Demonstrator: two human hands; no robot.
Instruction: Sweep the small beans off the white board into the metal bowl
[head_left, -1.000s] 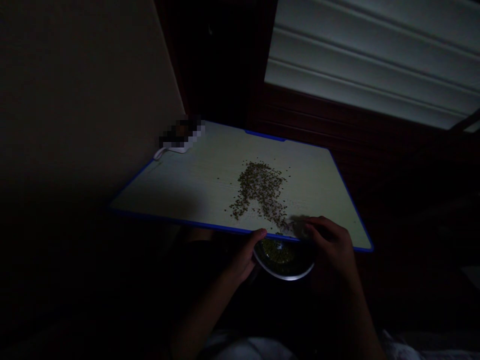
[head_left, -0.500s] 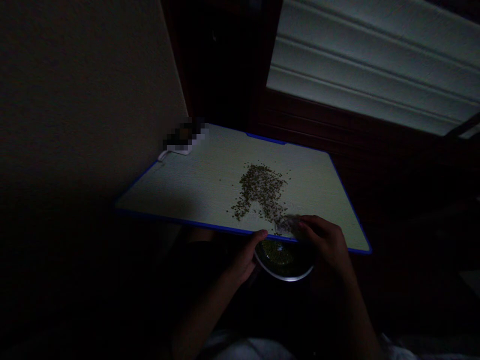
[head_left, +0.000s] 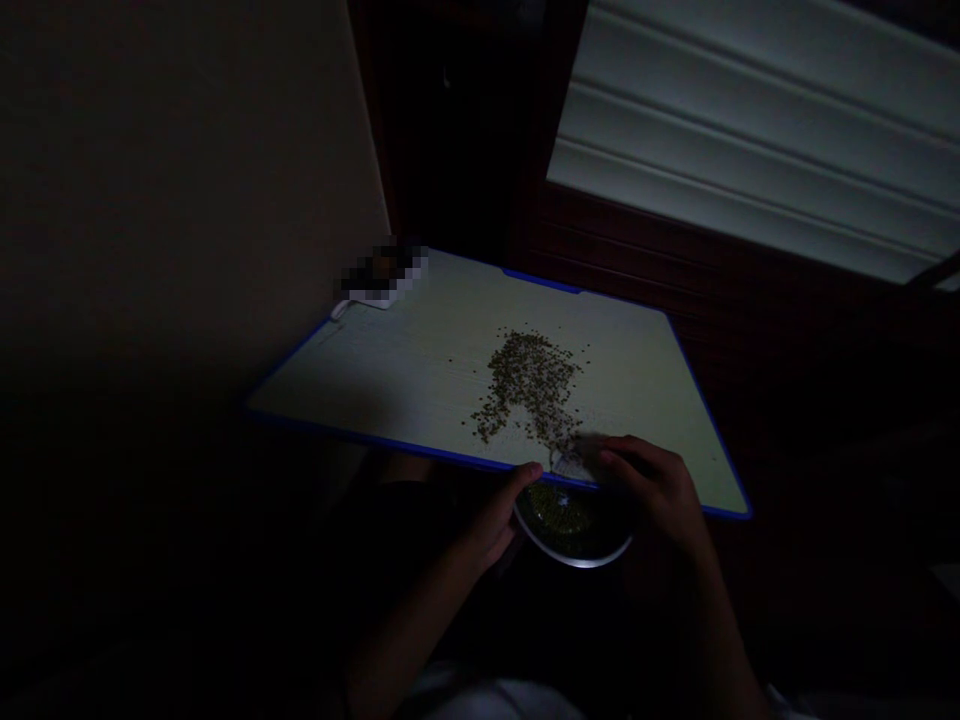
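Observation:
Small green-brown seeds, probably mung beans [head_left: 529, 385], lie in a loose scatter on a pale board with a blue edge [head_left: 420, 370], narrowing to a trail toward the near edge. My left hand [head_left: 495, 520] grips that near edge, just left of a round metal bowl [head_left: 577, 560]. The bowl sits below the edge and holds similar green seeds. My right hand [head_left: 656, 490] rests on the board near the trail's end, its fingers at a pale blurred piece [head_left: 574, 465]. Motion blur and shadow hide what that piece is.
A pixelated object on a white base with a white cord [head_left: 382, 280] stands at the board's far left corner. A beige wall [head_left: 187, 200] rises on the left. Dark wood panelling and a pale slatted surface [head_left: 750, 140] fill the upper right.
The whole view has drifted slightly, shifting the scene right. The pale piece under my right hand has moved nearer the board's near edge, and the seed trail has thinned there.

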